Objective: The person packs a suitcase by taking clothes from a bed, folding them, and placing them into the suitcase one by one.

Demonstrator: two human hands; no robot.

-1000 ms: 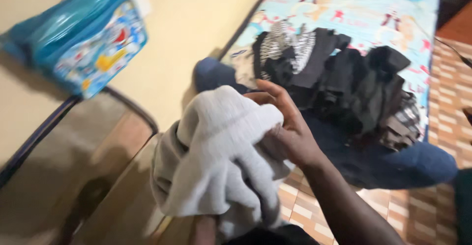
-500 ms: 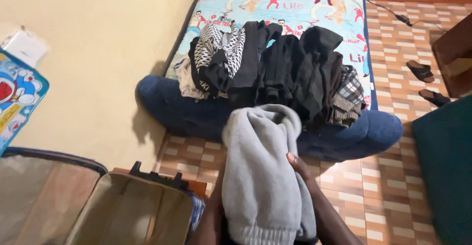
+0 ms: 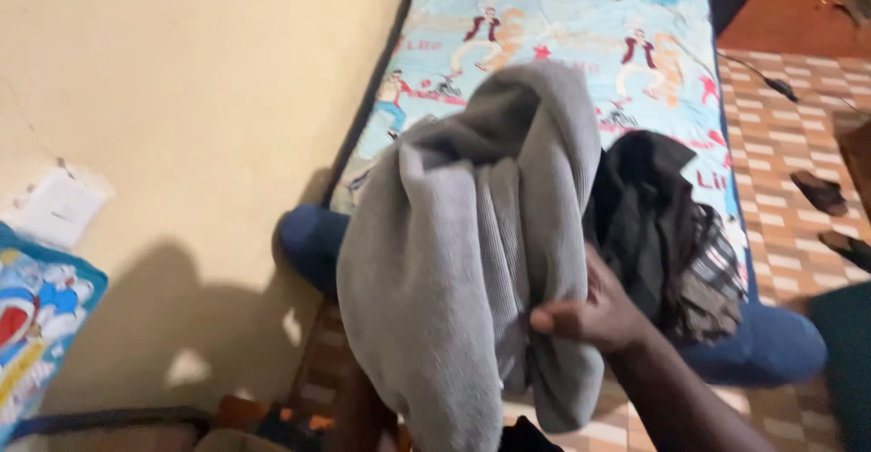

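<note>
The fingers (image 3: 555, 318) of the right hand (image 3: 594, 311) were curled shut on a fold of the grey sweater (image 3: 472, 252), pinching the ribbed cloth near its lower right edge. The left hand was hidden beneath the garment, only its forearm (image 3: 358, 411) showing at the bottom, so I could not tell whether that hand was open or closed. At the far left a blue cartoon-printed bag (image 3: 36, 334) leaned by the cream wall (image 3: 181, 98), its contents out of sight. The sweater hung raised in the middle of the view, bunched and draped in soft folds, in front of the bed (image 3: 562, 25) with its printed sheet. Just right of it a heap of dark clothes (image 3: 667, 234) lay on the bed's foot, and a sandal (image 3: 821, 191) sat on the tiled floor (image 3: 780, 143).
</note>
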